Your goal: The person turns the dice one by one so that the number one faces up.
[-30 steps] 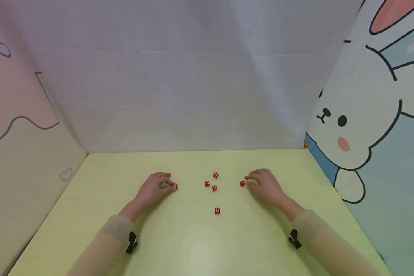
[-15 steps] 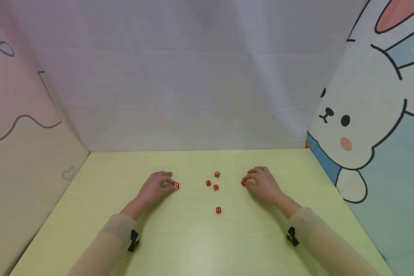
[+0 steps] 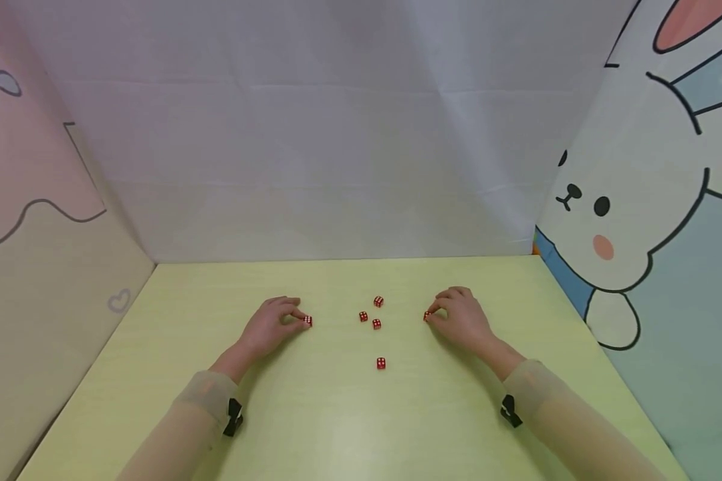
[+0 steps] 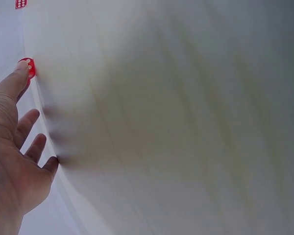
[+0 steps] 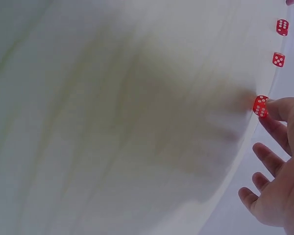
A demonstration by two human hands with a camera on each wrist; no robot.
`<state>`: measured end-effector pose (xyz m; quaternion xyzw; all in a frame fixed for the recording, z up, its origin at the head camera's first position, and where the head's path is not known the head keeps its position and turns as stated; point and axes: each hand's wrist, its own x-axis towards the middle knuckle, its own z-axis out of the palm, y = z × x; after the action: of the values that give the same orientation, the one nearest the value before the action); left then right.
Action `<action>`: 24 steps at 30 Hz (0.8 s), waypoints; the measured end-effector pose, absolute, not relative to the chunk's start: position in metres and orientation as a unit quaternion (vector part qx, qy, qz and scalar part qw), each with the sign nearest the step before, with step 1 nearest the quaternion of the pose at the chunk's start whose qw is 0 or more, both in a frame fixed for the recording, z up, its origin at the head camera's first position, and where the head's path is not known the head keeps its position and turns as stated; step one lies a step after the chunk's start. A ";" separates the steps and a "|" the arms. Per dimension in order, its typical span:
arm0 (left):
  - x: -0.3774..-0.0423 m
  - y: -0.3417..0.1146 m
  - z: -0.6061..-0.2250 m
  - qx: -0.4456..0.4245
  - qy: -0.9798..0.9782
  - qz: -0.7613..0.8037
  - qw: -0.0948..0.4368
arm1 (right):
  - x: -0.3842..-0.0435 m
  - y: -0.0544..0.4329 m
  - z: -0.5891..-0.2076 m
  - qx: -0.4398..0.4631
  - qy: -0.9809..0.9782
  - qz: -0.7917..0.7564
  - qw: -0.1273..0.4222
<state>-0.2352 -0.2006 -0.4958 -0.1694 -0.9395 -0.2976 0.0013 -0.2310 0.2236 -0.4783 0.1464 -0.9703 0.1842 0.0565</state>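
On the left of the table my left hand [image 3: 270, 327] pinches a red die [image 3: 308, 321] with white pips between thumb and index finger. The same die [image 4: 31, 68] shows at the thumb tip in the left wrist view, partly covered. Across from it, my right hand [image 3: 460, 319] pinches another red die [image 5: 260, 106], its thumb and index finger closed on the sides. In the head view that die is mostly hidden by the fingertips. Between the hands lie a close group of red dice [image 3: 376, 324], and one more die [image 3: 381, 363] sits nearer the person.
The dice rest on a pale yellow table [image 3: 337, 427]. A white cloth wall [image 3: 337, 167] rises at its far edge. Printed panels stand at both sides, the right one with a rabbit drawing [image 3: 632, 207].
My right thumb and index finger have closed on the die that lay just beside them. The left hand keeps its pinch on its die, nearly still. The view has shifted slightly.
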 end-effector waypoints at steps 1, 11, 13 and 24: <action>-0.235 -0.201 -0.495 -0.168 -0.940 -0.297 0.000 | -0.230 0.224 -0.478 0.146 -0.971 0.182 0.056; -0.238 -0.200 -0.488 -0.164 -0.941 -0.297 -0.009 | -0.227 0.227 -0.470 0.153 -0.972 0.172 0.054; -0.238 -0.199 -0.487 -0.163 -0.941 -0.298 -0.010 | -0.226 0.228 -0.469 0.156 -0.972 0.167 0.052; -0.240 -0.201 -0.487 -0.167 -0.943 -0.289 -0.005 | -0.230 0.231 -0.465 0.172 -0.974 0.138 0.057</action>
<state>-0.2399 -0.2011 -0.4875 -0.1670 -0.9425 -0.2893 -0.0052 -0.2299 0.2309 -0.4653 0.1724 -0.9736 0.1379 0.0575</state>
